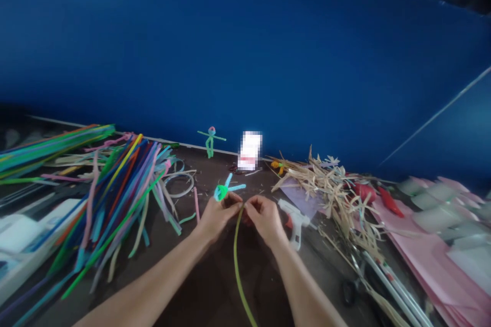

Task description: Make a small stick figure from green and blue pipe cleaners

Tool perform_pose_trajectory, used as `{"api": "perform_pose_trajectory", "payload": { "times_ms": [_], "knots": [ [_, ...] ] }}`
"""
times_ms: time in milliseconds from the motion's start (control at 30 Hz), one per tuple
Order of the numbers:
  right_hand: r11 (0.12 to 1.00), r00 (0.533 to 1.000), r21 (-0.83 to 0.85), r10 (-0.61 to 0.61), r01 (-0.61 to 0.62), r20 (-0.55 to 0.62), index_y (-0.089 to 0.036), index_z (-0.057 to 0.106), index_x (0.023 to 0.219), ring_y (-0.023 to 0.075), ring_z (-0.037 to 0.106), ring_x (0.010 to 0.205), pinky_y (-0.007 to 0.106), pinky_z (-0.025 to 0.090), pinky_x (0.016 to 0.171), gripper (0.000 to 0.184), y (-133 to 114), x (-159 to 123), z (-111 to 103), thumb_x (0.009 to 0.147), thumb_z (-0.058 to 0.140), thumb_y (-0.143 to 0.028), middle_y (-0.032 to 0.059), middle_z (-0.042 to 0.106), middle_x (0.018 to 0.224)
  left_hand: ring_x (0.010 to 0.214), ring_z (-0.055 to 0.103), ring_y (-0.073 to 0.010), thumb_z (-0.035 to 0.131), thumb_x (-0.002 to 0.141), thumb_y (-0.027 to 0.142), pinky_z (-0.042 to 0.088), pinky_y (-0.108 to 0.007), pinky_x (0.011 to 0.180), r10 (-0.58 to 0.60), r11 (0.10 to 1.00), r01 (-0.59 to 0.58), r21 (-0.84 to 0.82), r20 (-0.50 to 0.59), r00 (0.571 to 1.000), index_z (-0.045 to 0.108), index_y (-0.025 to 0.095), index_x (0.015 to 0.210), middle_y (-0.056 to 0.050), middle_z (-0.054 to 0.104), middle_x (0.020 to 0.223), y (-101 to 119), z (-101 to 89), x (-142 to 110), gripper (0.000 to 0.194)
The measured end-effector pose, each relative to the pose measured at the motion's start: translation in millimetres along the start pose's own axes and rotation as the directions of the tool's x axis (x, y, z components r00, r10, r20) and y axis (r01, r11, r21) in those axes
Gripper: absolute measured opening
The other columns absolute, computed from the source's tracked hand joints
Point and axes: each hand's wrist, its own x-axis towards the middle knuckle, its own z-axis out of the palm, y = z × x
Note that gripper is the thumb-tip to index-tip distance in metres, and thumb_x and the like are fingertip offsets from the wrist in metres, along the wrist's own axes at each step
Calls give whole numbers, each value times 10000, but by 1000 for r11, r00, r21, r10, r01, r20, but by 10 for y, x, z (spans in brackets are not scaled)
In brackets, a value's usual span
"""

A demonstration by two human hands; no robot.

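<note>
My left hand (224, 209) is closed in a pinch. From its fingers sticks a small twisted piece of green and light-blue pipe cleaner (222, 192), with two light-blue ends pointing up and right. Close beside it, my right hand (264, 214) is also pinched. A long yellow-green pipe cleaner (237, 265) runs from between the fingertips down toward my body in a curve. Exactly where its upper end joins or lies is hidden by the fingers. A finished-looking green pipe cleaner figure (209, 145) with a pink and blue head stands upright against the blue wall.
Many coloured pipe cleaners (115, 189) are heaped at the left. A lit, blurred-out phone screen (250, 150) leans at the back. Right lie a white glue gun (295, 219), dry straw strips (322, 179), scissors (349, 291) and pink sheets (414, 260).
</note>
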Motion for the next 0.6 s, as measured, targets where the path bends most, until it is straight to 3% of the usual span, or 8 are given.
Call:
{"api": "perform_pose_trajectory", "payload": {
  "times_ms": [100,200,300,400,600],
  "knots": [
    [986,993,-137,-106,99,-48,-158,528,606,87,455,435,194,366,426,134,-26,-24,1,696,513,-256,-35,489,489,594,511,-120,637,591,206,407,-240,592,61,993,-56,99,-39,997,584,136,641,9,548,587,-15,1,-3,101],
    [984,988,-131,-135,125,-73,-158,538,617,91,464,462,196,375,445,147,-30,-39,12,704,516,-275,-28,503,516,614,519,-131,625,605,212,408,-249,605,104,983,-95,156,-48,993,591,135,659,-2,560,606,-29,-1,-3,99],
    [996,999,87,7,-4,-32,-160,523,633,92,469,423,196,383,409,179,-9,-36,26,712,520,-320,-32,500,485,611,520,-126,629,612,225,415,-252,607,91,994,-85,74,-79,993,567,141,671,2,553,621,-28,11,-6,120],
    [941,988,300,141,-155,69,-154,526,639,87,479,397,189,389,383,176,11,-23,23,684,562,-320,-32,517,478,603,515,-117,644,604,228,420,-250,603,67,997,-70,-33,-83,994,550,144,660,5,547,630,-9,31,-12,137],
    [879,970,411,203,-241,134,-137,555,603,72,474,360,182,390,351,189,15,-10,-16,634,616,-314,-21,546,498,605,517,-126,645,614,228,420,-249,603,99,995,-99,6,-31,995,573,141,638,-4,549,603,22,20,-17,115]
  ]
}}
